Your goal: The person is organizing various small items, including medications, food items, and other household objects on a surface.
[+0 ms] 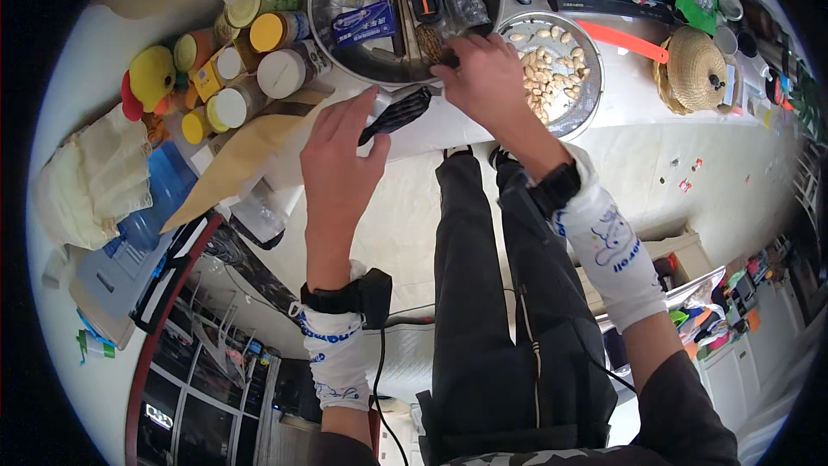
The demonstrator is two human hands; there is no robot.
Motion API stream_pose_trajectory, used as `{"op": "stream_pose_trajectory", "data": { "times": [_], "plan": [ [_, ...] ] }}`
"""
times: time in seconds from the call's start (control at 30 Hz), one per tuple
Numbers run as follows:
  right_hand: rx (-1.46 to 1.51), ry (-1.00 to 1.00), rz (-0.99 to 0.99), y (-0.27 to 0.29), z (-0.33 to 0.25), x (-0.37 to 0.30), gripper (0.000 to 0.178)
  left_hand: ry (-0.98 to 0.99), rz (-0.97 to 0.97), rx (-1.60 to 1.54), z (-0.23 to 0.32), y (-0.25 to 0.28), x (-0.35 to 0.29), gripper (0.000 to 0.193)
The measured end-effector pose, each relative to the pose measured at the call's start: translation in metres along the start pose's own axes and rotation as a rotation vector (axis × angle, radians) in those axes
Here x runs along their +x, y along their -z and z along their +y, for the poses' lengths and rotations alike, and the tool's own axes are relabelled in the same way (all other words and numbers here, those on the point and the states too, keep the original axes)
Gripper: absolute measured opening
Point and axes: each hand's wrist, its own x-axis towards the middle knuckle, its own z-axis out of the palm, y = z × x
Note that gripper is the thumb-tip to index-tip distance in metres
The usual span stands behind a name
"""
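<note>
Landmark: the big steel bowl (345,52) at the top of the bench (655,103).

Left of the bowl, a cluster of lidded jars (259,60) stands packed tight, with a yellow duck toy (151,78) beyond them and a brown paper bag (233,155) lying below. Swing your left elbow out and you'll likely topple a jar; they sit near the bench edge.

Your left hand (341,155) is just below the bowl, fingers spread and flat, pressing on a white packet (379,103) next to a black ridged object (397,112). That object lies against the bowl's lower rim, touching your fingertips. It overhangs the bench edge, so it could slide off onto your lap if the left hand lifts.

Your right hand (487,78) is at the bowl's right rim, fingers curled tight on something small at the edge. I can't tell what it is; the knuckles cover it. The bowl is crammed with packets and tools, so a tug could drag neighbours out.

Right of the bowl, touching your right hand's side, is a mesh strainer (552,69) full of pale nuts. A wrist bump would likely tip it and scatter them.

Hard to read: the black object's type, the bowl's contents under the blue packet (362,26), and everything at the top rim, which is cut off and bent by the lens.
</note>
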Motion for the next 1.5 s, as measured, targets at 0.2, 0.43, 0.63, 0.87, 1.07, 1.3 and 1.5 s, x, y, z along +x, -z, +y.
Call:
{"op": "stream_pose_trajectory", "data": {
  "times": [0.2, 0.43, 0.63, 0.87, 1.07, 1.3, 1.5],
  "plan": [
    [-0.401, -0.025, -0.098, -0.030, -0.009, 0.015, 0.032, 0.048, -0.036, 0.002, -0.004, 0.009, 0.002, 0.050],
    [-0.384, -0.100, 0.013, -0.041, -0.012, 0.026, 0.032, 0.058, -0.004, -0.013, -0.004, -0.001, -0.014, 0.051],
    [-0.328, -0.085, 0.055, -0.030, -0.017, 0.027, 0.031, 0.113, 0.003, -0.058, -0.006, -0.003, -0.033, 0.052],
    [-0.319, 0.001, 0.067, 0.005, -0.060, 0.053, 0.032, 0.175, 0.007, -0.051, -0.017, 0.002, -0.055, 0.052],
    [-0.525, 0.026, -0.039, 0.004, -0.080, 0.134, 0.046, 0.232, 0.056, -0.107, -0.013, 0.003, -0.069, 0.052],
    [-0.754, 0.164, -0.079, -0.018, -0.045, 0.178, 0.056, 0.263, 0.140, -0.194, -0.016, 0.000, -0.081, 0.051],
    [-0.880, 0.083, -0.240, -0.026, -0.064, 0.188, 0.054, 0.282, 0.160, -0.199, -0.023, 0.003, -0.089, 0.051]
  ]
}}
